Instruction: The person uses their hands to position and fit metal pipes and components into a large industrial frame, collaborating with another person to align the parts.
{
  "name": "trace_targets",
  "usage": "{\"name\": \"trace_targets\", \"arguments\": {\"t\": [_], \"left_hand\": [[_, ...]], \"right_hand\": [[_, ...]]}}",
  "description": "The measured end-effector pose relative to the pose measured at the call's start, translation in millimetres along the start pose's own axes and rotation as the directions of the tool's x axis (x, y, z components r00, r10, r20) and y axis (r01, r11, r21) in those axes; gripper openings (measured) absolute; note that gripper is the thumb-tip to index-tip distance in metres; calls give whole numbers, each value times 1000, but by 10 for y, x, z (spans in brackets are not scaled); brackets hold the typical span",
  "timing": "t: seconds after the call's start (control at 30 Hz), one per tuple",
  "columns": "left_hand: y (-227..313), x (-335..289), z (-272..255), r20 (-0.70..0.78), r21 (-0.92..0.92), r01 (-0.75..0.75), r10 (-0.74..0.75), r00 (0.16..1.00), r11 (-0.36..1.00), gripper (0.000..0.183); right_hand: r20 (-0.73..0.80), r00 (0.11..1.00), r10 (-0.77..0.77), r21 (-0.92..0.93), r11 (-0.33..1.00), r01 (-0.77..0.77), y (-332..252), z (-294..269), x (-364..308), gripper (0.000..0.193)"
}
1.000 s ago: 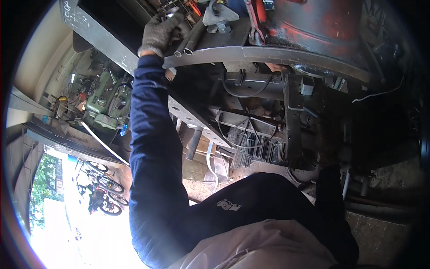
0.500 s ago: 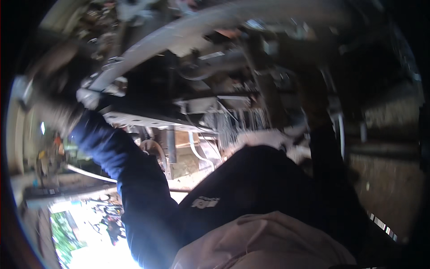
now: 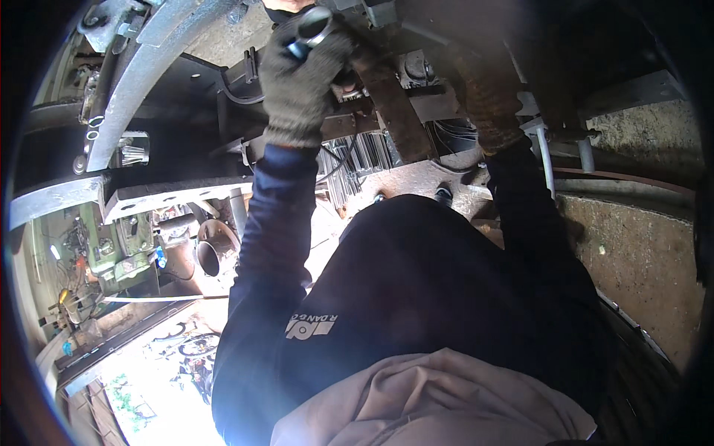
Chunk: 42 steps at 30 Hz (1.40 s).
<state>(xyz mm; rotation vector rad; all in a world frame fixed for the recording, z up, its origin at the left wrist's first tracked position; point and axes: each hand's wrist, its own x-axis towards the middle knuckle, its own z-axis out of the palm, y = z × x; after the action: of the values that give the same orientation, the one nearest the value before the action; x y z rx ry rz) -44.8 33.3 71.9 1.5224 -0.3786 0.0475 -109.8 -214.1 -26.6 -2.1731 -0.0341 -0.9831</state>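
Note:
My left hand [image 3: 301,93], in a grey knitted glove, is raised near the top middle. Its fingers are closed around a short shiny metal tube [image 3: 314,27] whose round open end faces up. Just right of that glove, a flat rusty metal bar [image 3: 394,111] slants downward; whether either hand touches it I cannot tell. My right hand [image 3: 487,100] wears a dark brownish glove and reaches up into shadow to the right of the bar. Its fingers are hidden in the dark, so what they hold does not show.
A curved grey metal pipe [image 3: 134,82] arcs across the upper left, above a drilled steel beam [image 3: 167,197]. Bundled metal rods [image 3: 361,167] stand beyond my body. A green machine [image 3: 119,245] is at the left, a stained wall panel [image 3: 632,267] at the right.
My left hand has come from the far left to the top middle, and the metal tube now shows in it. The view has shifted relative to the curved pipe and is sharper.

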Motion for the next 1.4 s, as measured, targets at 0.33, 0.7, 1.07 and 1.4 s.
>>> {"name": "trace_targets", "arguments": {"t": [0.33,0.7,1.07,1.4], "left_hand": [[-519,415,505,103,-17,-12,14,995,1000,41],[-496,450,739,155,119,-137,118,981,983,29],[1312,-611,-571,-112,212,-423,452,885,881,50],[2541,304,-2074,-442,418,-234,422,792,878,22]], "right_hand": [[40,975,219,462,861,-212,-3,46,105,39],[178,942,285,655,680,-329,74,-3,243,39],[144,981,130,380,908,-176,17,-94,74,37],[181,982,-50,126,992,28,128,-81,52,35]]}}
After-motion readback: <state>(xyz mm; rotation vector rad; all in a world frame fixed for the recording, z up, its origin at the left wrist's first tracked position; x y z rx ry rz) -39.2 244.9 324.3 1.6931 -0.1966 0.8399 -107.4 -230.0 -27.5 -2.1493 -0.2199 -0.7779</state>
